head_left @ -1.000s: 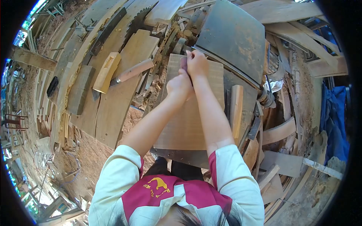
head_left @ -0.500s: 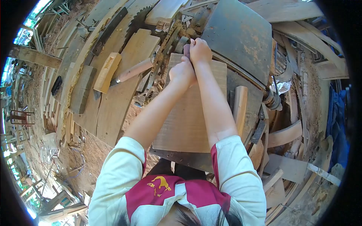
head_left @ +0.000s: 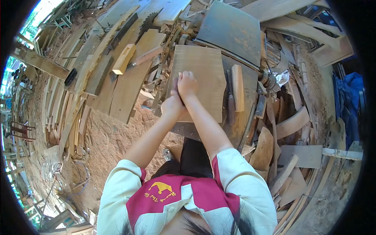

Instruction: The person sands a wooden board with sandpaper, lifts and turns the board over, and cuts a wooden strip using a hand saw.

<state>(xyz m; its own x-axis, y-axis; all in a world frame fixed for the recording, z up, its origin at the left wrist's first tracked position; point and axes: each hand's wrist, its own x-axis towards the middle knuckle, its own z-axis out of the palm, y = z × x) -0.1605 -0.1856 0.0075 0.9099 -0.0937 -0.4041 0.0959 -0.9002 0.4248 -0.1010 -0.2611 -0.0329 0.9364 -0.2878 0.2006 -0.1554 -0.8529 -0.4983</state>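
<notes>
Pale, smooth matt wood on the board (head_left: 199,74), dull rust-flecked metal on the plate (head_left: 231,29) behind it, toothed grey steel on the saw blade (head_left: 147,21), rough bare timber in the offcuts (head_left: 274,145), loose powdery sawdust (head_left: 113,137) below.

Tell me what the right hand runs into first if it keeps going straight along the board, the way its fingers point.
The right hand points up the wooden board, toward its far edge. Past that edge, the first thing it would likely meet is the dark metal plate, though depth there is hard to judge.
</notes>
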